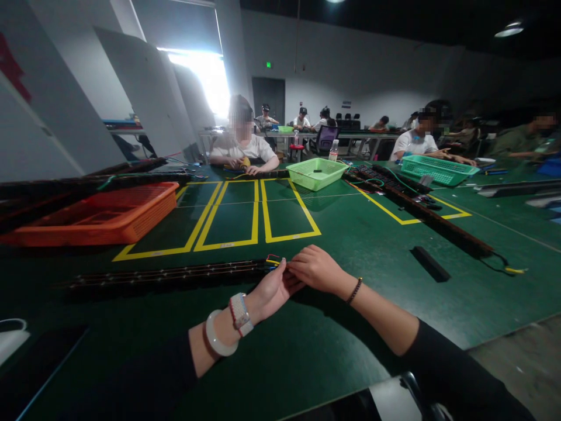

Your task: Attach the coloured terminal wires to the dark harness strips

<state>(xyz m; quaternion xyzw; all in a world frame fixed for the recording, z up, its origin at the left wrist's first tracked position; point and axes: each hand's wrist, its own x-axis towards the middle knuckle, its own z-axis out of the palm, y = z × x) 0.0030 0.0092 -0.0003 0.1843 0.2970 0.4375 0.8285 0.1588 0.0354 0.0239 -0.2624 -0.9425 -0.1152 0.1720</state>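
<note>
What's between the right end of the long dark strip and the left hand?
Thin wires, yellow, blue and red among them, run from the strip toward the left hand in the head view; whether it grips them is unclear.

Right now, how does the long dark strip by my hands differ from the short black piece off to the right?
The dark strip is much longer than the black piece. The strip runs nearly sideways across the view; the piece slants down to the right. The strip has coloured wires at its right end, while the piece shows none. Both are dark and lie on the green table.
</note>
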